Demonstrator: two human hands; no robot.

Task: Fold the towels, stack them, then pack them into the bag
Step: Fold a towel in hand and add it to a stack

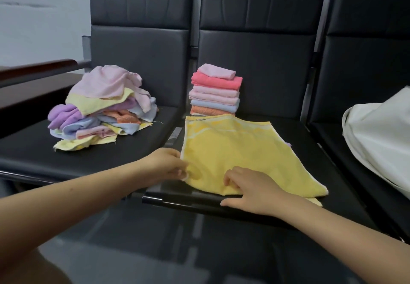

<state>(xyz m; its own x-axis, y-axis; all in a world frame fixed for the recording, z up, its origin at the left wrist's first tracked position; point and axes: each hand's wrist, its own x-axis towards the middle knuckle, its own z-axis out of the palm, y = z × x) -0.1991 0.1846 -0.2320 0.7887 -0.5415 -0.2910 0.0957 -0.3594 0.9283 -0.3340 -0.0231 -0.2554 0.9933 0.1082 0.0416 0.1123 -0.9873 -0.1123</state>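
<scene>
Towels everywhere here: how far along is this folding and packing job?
Partly done. A folded stack of about seven towels stands on the middle seat. In hand: the left hand pinches the yellow towel spread out there, and the right hand rests on it. Left: the unfolded pile and all packing into the white bag.

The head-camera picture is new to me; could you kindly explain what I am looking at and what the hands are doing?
It is one picture from a camera worn on a person's head, looking down at bare hands; there is no robot. A yellow towel lies spread on the middle black seat. The left hand pinches its near-left edge; the right hand rests on its near edge, fingers curled. Behind it stands a stack of folded towels. An unfolded pile sits on the left seat, and a white bag on the right one.
</scene>
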